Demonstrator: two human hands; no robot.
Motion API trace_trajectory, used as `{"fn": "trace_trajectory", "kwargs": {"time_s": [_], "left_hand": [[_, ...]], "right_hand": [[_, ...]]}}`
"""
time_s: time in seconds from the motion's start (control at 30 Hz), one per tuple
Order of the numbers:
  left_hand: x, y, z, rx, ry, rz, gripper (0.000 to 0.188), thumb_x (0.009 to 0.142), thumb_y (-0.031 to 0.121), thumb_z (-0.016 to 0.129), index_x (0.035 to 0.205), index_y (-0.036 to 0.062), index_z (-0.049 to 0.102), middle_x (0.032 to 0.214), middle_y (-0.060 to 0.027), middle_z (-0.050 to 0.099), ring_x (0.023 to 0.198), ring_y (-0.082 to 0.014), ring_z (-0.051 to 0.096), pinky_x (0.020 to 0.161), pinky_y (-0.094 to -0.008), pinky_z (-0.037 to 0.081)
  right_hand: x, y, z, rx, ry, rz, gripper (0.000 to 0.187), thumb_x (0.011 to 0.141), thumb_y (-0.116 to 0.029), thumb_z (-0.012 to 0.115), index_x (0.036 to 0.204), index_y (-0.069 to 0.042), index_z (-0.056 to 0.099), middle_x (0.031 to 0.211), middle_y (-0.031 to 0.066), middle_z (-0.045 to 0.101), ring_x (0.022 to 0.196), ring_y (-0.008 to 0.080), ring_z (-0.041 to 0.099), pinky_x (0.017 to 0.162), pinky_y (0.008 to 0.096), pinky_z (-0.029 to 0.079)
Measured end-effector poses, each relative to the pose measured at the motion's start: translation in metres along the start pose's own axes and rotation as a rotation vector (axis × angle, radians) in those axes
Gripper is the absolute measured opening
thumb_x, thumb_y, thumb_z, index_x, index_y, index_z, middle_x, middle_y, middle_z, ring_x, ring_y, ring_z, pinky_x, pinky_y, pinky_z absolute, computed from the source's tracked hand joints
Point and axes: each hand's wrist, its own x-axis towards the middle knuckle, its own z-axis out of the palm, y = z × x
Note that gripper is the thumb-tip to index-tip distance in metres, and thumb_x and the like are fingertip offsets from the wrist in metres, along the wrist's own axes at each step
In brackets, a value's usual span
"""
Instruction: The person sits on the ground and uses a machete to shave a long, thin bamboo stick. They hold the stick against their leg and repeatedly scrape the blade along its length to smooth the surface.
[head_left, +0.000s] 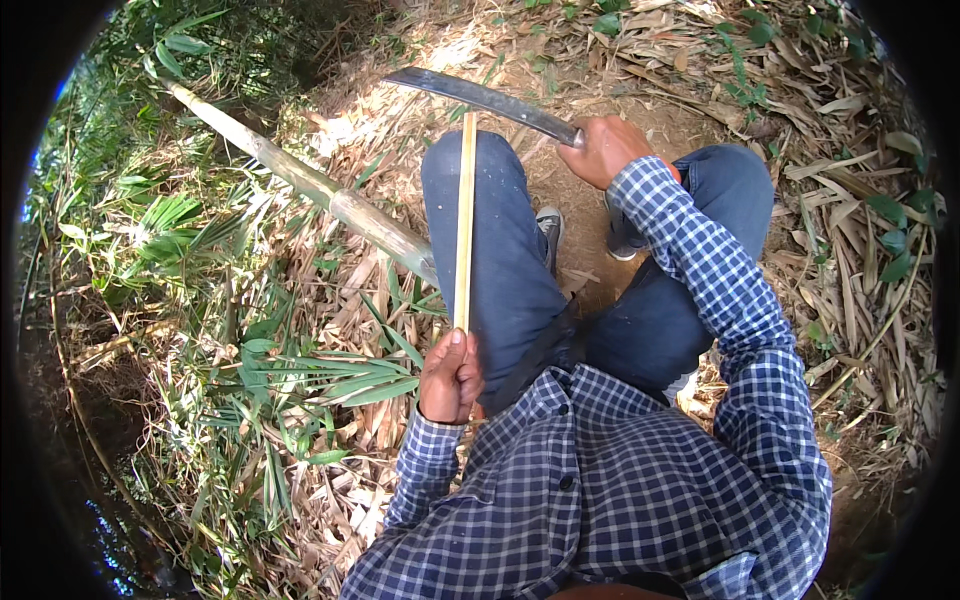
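Observation:
My left hand is closed round the lower end of a thin, pale split bamboo strip. The strip points away from me and lies along my left thigh, its far end reaching just past the knee. In my right hand is a machete, gripped by its handle, which my fingers mostly hide. Its long dark blade points left, just beyond the strip's far end and above my left knee. Whether blade and strip touch, I cannot tell.
A thick bamboo pole lies slanting on the left, its near end by my left leg. Dry bamboo leaves cover much of the ground, with bare soil between my feet. Green leafy stems grow at the left.

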Motion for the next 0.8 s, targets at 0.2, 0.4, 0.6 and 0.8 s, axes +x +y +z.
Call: {"fn": "trace_trajectory", "kwargs": {"time_s": [0.2, 0.4, 0.6, 0.8], "left_hand": [[0.028, 0.015, 0.014, -0.348, -0.01, -0.101, 0.036, 0.106, 0.034, 0.036, 0.084, 0.0086, 0.049, 0.057, 0.0022, 0.036, 0.041, -0.008, 0.029, 0.034, -0.0213, 0.027], [0.025, 0.02, 0.009, -0.63, -0.266, -0.216, 0.036, 0.107, 0.032, 0.032, 0.084, 0.0073, 0.044, 0.059, 0.0009, 0.035, 0.041, -0.0088, 0.031, 0.034, -0.0223, 0.028], [0.016, 0.012, -0.004, -0.701, -0.246, -0.246, 0.037, 0.107, 0.033, 0.031, 0.083, 0.0073, 0.044, 0.059, 0.0007, 0.035, 0.041, -0.0092, 0.031, 0.034, -0.0225, 0.028], [0.007, 0.01, -0.012, -0.683, -0.232, -0.282, 0.036, 0.107, 0.034, 0.032, 0.082, 0.0087, 0.043, 0.056, 0.0017, 0.034, 0.04, -0.0085, 0.029, 0.035, -0.0224, 0.026]], "right_hand": [[-0.054, -0.021, 0.017, 0.08, -0.102, -0.356, 0.029, 0.075, -0.032, 0.069, 0.086, -0.005, 0.069, 0.063, 0.0149, 0.065, 0.058, 0.0331, 0.066, 0.056, 0.0451, 0.053], [-0.054, -0.025, 0.018, 0.117, -0.062, -0.453, 0.025, 0.071, -0.03, 0.071, 0.08, -0.007, 0.068, 0.061, 0.0141, 0.064, 0.057, 0.0332, 0.065, 0.057, 0.0454, 0.053], [-0.045, -0.015, 0.009, 0.073, -0.142, -0.374, 0.024, 0.073, -0.027, 0.071, 0.08, -0.005, 0.069, 0.057, 0.0144, 0.062, 0.054, 0.0339, 0.064, 0.055, 0.0448, 0.052], [-0.029, -0.011, 0.012, 0.083, -0.057, -0.213, 0.027, 0.074, -0.031, 0.068, 0.085, -0.006, 0.07, 0.059, 0.0149, 0.063, 0.058, 0.0358, 0.064, 0.058, 0.0472, 0.052]]}}
